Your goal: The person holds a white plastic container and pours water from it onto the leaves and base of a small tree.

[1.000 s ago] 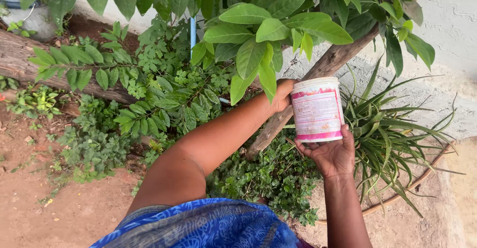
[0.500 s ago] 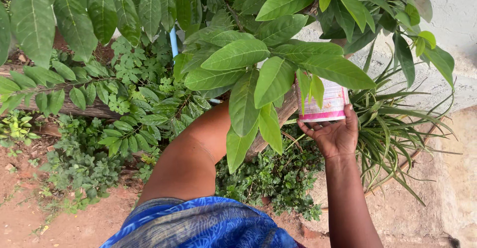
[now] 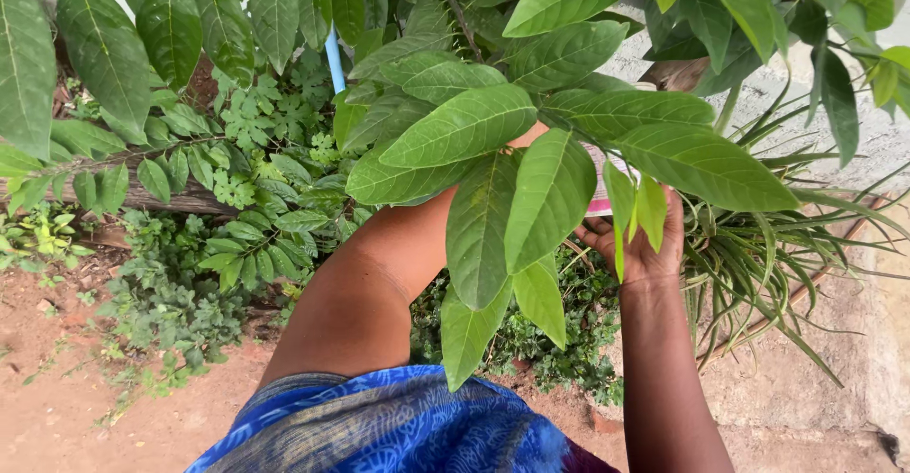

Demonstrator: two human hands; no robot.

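Setting: home garden, outdoors. Evidence: bare reddish soil point(image 3: 57, 416); broad-leaved shrub point(image 3: 474, 132); low ground-cover plants point(image 3: 161, 302); spiky-leaved plant point(image 3: 758, 245); pale plastered wall point(image 3: 882, 132); fallen wooden log point(image 3: 142, 203).

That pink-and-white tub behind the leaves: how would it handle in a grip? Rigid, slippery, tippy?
The tub is mostly hidden by large leaves. The sliver showing looks like smooth, glossy plastic, so probably rigid and somewhat slick. The right hand cups it from below, suggesting it is light. Its weight and fill cannot be told.
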